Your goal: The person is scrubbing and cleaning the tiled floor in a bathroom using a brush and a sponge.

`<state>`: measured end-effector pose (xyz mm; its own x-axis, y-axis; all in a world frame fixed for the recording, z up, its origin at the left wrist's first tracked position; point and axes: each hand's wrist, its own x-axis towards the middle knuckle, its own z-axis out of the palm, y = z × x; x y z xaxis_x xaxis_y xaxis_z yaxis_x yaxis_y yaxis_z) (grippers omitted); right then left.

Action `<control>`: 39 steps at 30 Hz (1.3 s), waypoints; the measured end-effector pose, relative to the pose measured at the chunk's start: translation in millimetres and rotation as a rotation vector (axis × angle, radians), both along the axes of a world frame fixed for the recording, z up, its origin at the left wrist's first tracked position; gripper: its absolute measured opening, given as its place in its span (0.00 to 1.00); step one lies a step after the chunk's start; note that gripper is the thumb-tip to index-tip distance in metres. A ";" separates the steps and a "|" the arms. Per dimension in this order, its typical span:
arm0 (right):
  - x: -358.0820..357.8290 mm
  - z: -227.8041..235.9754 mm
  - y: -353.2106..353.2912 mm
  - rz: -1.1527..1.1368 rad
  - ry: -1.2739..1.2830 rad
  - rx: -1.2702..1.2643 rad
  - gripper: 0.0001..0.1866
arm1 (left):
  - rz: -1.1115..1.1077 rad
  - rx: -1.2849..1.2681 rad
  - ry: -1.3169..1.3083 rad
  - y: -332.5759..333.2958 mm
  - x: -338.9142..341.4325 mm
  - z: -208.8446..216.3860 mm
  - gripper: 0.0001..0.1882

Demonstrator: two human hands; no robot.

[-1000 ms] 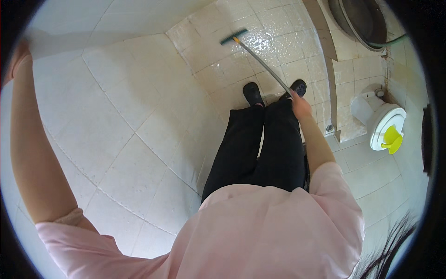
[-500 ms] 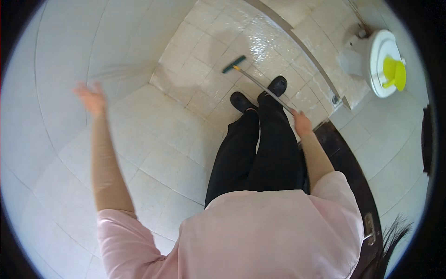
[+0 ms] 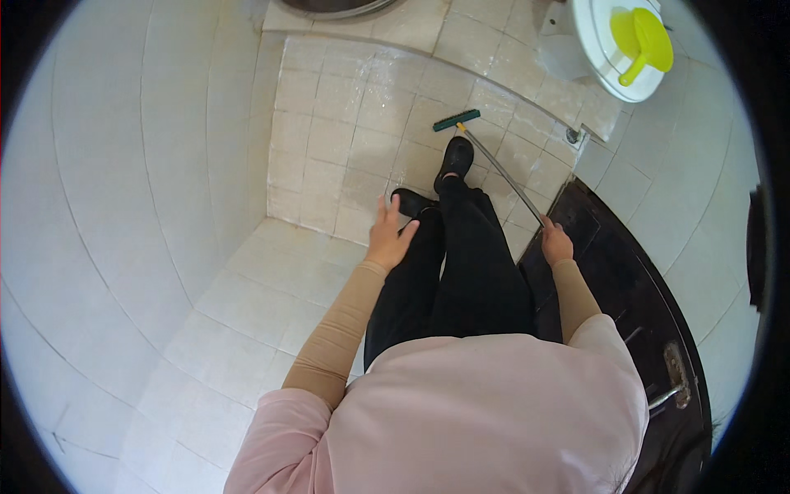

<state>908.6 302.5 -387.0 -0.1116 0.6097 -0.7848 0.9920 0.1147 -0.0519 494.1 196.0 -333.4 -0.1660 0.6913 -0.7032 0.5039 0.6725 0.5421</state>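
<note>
My right hand (image 3: 557, 244) is closed round the upper end of a long-handled floor brush (image 3: 504, 174). Its grey pole slants away to a narrow green head (image 3: 457, 121) resting on the wet floor tiles, just beyond one of my black shoes (image 3: 458, 155). In front of my left thigh, my left hand (image 3: 388, 239) is held out empty, with its fingers spread. My other black shoe (image 3: 411, 203) shows just past those fingertips.
A dark door (image 3: 650, 329) with a metal handle (image 3: 676, 379) is close on my right. Far right stands a white toilet (image 3: 588, 49) with a lime-green scoop (image 3: 650, 43) on its lid. A raised ledge (image 3: 436, 53) crosses beyond the brush; a pale tiled wall (image 3: 181, 148) rises on the left.
My left hand has come away from beside the left wall to in front of my legs. The view and my feet have shifted round; the right hand keeps its hold on the floor brush.
</note>
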 end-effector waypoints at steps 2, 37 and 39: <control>-4.0 -4.7 2.5 -0.014 0.044 -0.045 0.25 | 0.008 -0.062 0.109 9.7 -9.4 -3.5 0.40; -338.3 -47.5 25.4 -2.678 1.734 -0.430 0.15 | -0.044 -0.344 -0.392 191.8 24.9 -57.3 0.30; -363.5 -49.7 24.4 -2.786 1.708 -0.256 0.15 | -0.158 -0.318 -0.309 194.7 2.2 -78.4 0.31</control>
